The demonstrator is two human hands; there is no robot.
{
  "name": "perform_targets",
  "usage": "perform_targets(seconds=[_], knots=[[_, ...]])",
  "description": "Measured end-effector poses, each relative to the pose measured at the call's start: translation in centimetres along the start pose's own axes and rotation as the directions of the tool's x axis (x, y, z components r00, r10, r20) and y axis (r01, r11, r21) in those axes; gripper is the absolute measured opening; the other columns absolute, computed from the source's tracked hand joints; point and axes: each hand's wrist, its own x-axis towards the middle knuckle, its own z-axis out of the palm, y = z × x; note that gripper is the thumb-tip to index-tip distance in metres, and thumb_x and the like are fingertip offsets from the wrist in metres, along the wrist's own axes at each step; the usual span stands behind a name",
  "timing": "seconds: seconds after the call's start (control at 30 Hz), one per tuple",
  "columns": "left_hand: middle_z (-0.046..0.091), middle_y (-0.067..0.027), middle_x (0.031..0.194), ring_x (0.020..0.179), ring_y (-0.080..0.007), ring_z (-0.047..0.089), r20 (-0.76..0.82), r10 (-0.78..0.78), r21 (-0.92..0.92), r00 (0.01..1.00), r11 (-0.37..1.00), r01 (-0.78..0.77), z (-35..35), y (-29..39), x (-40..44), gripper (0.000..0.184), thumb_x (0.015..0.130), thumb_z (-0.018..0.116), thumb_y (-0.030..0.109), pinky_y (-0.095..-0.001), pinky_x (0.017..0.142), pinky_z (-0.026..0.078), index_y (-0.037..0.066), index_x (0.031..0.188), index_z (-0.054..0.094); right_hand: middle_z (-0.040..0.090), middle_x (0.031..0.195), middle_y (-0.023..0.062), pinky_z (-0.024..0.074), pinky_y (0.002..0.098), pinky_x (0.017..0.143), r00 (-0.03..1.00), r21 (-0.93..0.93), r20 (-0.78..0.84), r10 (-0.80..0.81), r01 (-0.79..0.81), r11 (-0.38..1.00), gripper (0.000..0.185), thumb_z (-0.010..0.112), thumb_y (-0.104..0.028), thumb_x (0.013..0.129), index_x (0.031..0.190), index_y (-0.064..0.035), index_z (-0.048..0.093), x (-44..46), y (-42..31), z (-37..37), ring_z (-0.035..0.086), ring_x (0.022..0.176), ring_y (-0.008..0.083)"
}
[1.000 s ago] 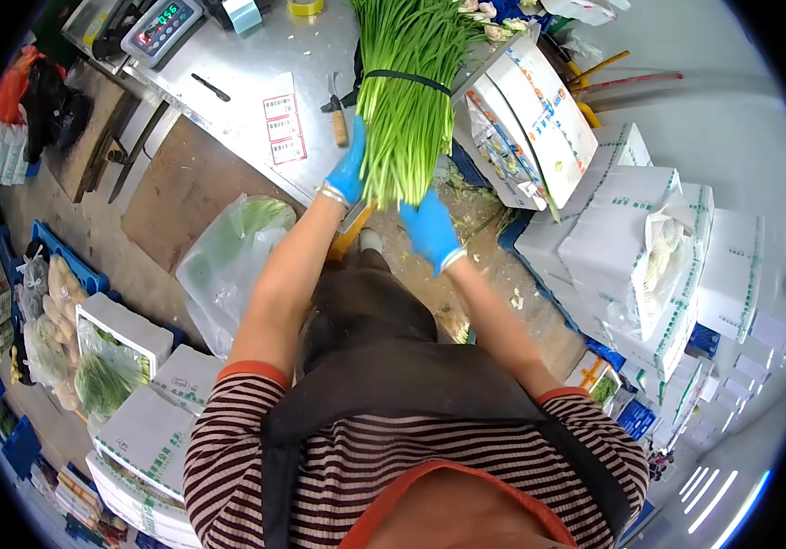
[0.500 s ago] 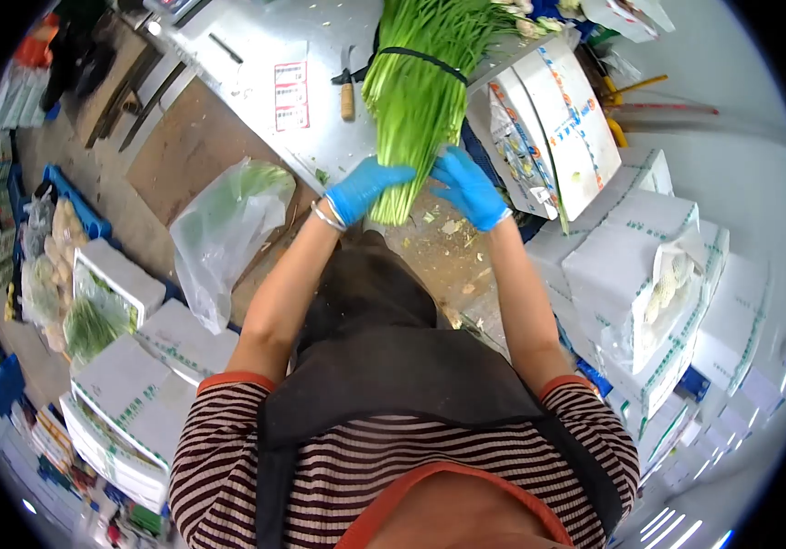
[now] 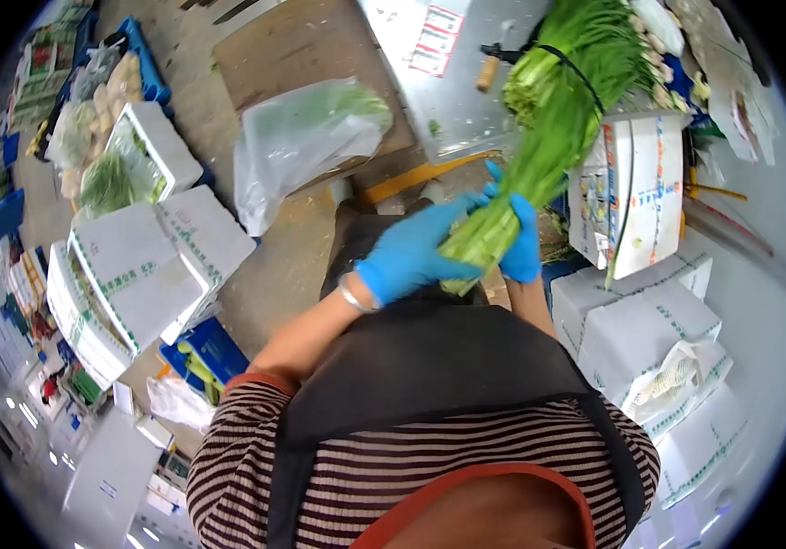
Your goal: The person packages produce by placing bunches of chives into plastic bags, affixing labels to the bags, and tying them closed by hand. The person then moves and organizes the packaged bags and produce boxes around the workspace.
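Both of my hands wear blue gloves and hold the lower stems of green leafy stalks [image 3: 539, 174] close to my apron. My left hand [image 3: 420, 249] wraps the stem ends from the left. On the right side of the stems, my right hand [image 3: 523, 240] is closed round them, partly hidden behind the stalks. A black band [image 3: 574, 66] crosses the greens higher up, where they lie on the metal table [image 3: 466, 114]. More short leafy stems rest beside them. The wooden handle [image 3: 487, 73] of a tool lies just left of the greens, near a label sheet [image 3: 436, 41].
A plastic bag with greens [image 3: 306, 137] lies on a brown board [image 3: 292, 55] at left. White boxes [image 3: 141, 265] are stacked further left. On the right stand a printed white box [image 3: 645, 197] and more boxes [image 3: 654, 334]. Yellow edging [image 3: 420, 174] runs below the table.
The view has swung to the right. The stem ends have come closer to my apron and part of the greens now slants out below the band. My right hand has closed round the stems.
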Motion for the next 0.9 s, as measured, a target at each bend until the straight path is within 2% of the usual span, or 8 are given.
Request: perform_targets(seconds=[0.03,0.13,0.23,0.4,0.67,0.73,0.8,0.9], knots=[[0.05,-0.0192,0.133,0.115,-0.0343,0.053,-0.166,-0.038,-0.217,0.985,0.976,0.001,-1.4,-2.3,-1.5,0.087,0.067,0.082,0.029,-0.0394,0.097,0.043,0.002,0.139,0.041,0.057,0.104,0.0061,0.0461,0.0392,0.095,1.0,-0.053,0.002,0.002,-0.002,0.999,0.066,0.06,-0.027,0.087,0.141,-0.0022,0.033,-1.0,0.9,0.7,0.057,0.099,0.0211],[0.049,-0.0175,0.133,0.121,-0.0313,0.048,-0.77,-0.05,0.359,0.636,0.79,0.496,-6.3,-9.7,-6.5,0.081,0.065,0.083,0.029,-0.0406,0.096,0.042,0.002,0.133,0.047,0.053,0.097,0.0037,0.0459,0.0383,0.092,1.0,-0.14,-0.006,-0.02,0.019,0.99,0.074,0.062,-0.031,0.084,0.143,0.0002,0.03,-2.9,3.4,3.0,0.055,0.092,0.0185],[0.06,-0.0151,0.111,0.102,-0.0293,0.057,-0.813,-0.391,0.154,0.431,0.569,0.808,-9.1,-22.7,-11.0,0.058,0.073,0.076,0.03,-0.0387,0.088,0.046,0.003,0.121,0.056,0.051,0.095,0.0044,0.0459,0.0392,0.092,0.999,-0.145,0.001,-0.049,0.049,0.988,0.073,0.064,-0.028,0.082,0.141,0.001,0.032,-1.9,6.1,5.8,0.054,0.091,0.0187],[0.066,-0.0071,0.077,0.071,-0.0193,0.063,-0.457,-0.533,-0.753,0.711,0.657,0.009,-18.0,-25.7,-7.7,0.027,0.088,0.062,0.024,-0.032,0.072,0.05,0.004,0.106,0.065,0.056,0.096,0.0067,0.0467,0.0385,0.091,0.985,-0.354,0.165,0.055,0.007,0.935,0.075,0.067,-0.023,0.079,0.14,0.0035,0.032,2.6,9.8,11.8,0.057,0.092,0.0207],[0.06,-0.0025,0.08,0.067,-0.0114,0.053,0.004,-0.319,-0.983,0.948,0.171,0.061,-22.9,-34.0,-3.4,0.035,0.097,0.048,0.028,-0.0281,0.071,0.049,0.007,0.122,0.058,0.064,0.113,0.0118,0.0504,0.0362,0.084,0.868,-0.842,0.443,0.225,0.316,0.438,0.069,0.079,-0.026,0.071,0.129,-0.0029,0.049,18.6,16.5,22.0,0.063,0.095,0.0214],[0.061,-0.0075,0.109,0.096,-0.019,0.057,-0.376,-0.297,-0.835,0.878,0.519,-0.182,-20.3,-37.4,-1.9,0.042,0.099,0.045,0.037,-0.0356,0.093,0.046,0.009,0.13,0.053,0.066,0.108,0.0141,0.0509,0.037,0.083,0.818,-0.842,0.532,0.219,0.486,0.232,0.065,0.079,-0.027,0.07,0.126,-0.0063,0.053,21.7,20.8,22.9,0.064,0.095,0.028],[0.05,-0.0107,0.136,0.122,-0.0247,0.047,-0.418,0.034,0.028,0.908,0.999,-0.025,-22.7,-41.2,-3.3,0.048,0.094,0.056,0.031,-0.0385,0.107,0.036,0.008,0.135,0.048,0.065,0.108,0.0168,0.051,0.0392,0.083,0.788,-0.803,0.588,0.181,0.596,0.013,0.061,0.077,-0.026,0.07,0.124,-0.009,0.054,25.2,25.0,19.1,0.063,0.097,0.0336],[0.053,-0.0156,0.133,0.118,-0.0268,0.051,-0.363,-0.051,0.275,0.93,0.948,0.159,-25.8,-37.2,-6.3,0.05,0.09,0.063,0.021,-0.0374,0.103,0.04,0.004,0.135,0.048,0.063,0.11,0.0179,0.0508,0.0412,0.084,0.756,-0.726,0.623,0.198,0.654,-0.214,0.06,0.076,-0.025,0.069,0.124,-0.0109,0.055,30.0,28.0,13.2,0.061,0.098,0.0364]])
